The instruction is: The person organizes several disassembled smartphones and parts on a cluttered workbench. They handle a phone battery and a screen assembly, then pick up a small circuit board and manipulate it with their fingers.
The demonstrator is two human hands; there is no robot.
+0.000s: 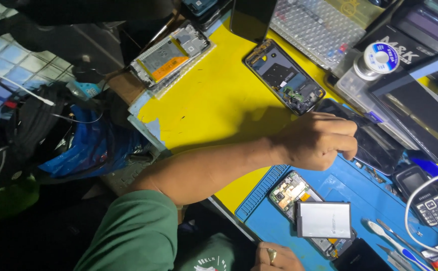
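Left hand point(315, 140): fingers curled together, fingertips on a dark phone panel point(374, 143) at the blue mat's point(349, 188) far edge.
Right hand point(278, 257): ringed, resting at the mat's near edge; grip unclear.
Opened phone point(313, 213): on the mat between both hands, silver battery point(323, 219) on top.
Surface point(214, 95): yellow.

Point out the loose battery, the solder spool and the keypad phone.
Loose battery point(323, 220), head view, middle of its silver face.
Solder spool point(380, 57), head view, its round top label.
Keypad phone point(426, 200), head view, its keypad.
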